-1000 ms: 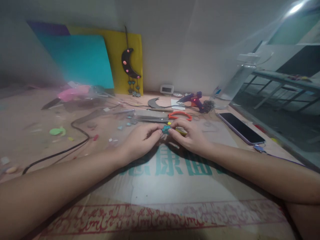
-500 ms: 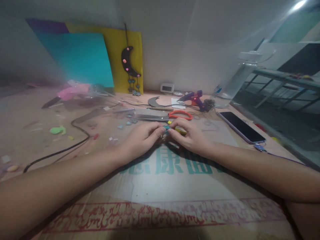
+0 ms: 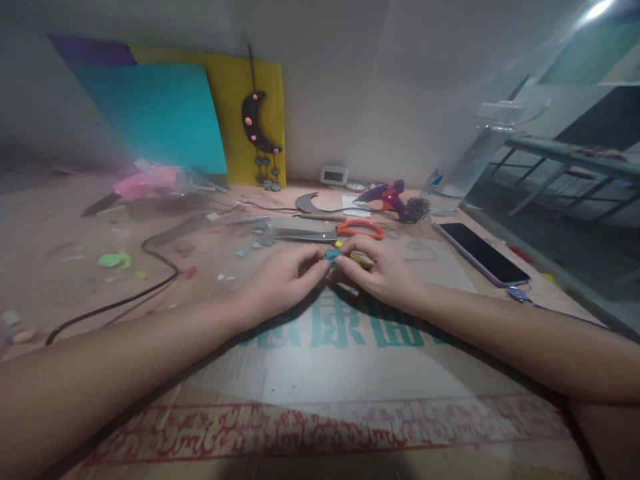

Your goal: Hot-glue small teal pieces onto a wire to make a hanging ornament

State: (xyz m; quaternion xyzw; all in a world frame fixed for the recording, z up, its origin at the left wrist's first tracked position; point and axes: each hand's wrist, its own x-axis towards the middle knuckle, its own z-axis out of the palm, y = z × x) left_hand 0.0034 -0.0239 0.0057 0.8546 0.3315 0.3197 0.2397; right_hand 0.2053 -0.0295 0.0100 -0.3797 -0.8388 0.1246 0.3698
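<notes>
My left hand [image 3: 280, 280] and my right hand [image 3: 383, 270] meet fingertip to fingertip over a flattened cardboard sheet [image 3: 350, 373] with teal printed characters. Both pinch a small teal piece [image 3: 331, 255] between thumbs and forefingers. A yellow object [image 3: 361, 260] shows under my right fingers; what it is cannot be told. Orange-handled scissors [image 3: 330, 233] lie just beyond the hands.
A black cable [image 3: 125, 300] runs across the left of the table among small scraps. A phone [image 3: 481, 253] lies at the right. A glue gun [image 3: 387, 198], a grey crescent cutout [image 3: 307, 205], teal and yellow sheets [image 3: 160, 120] and a hanging moon ornament [image 3: 255, 123] stand at the back.
The hands stay together on the small teal piece with only slight finger shifts. The view has tilted down a little.
</notes>
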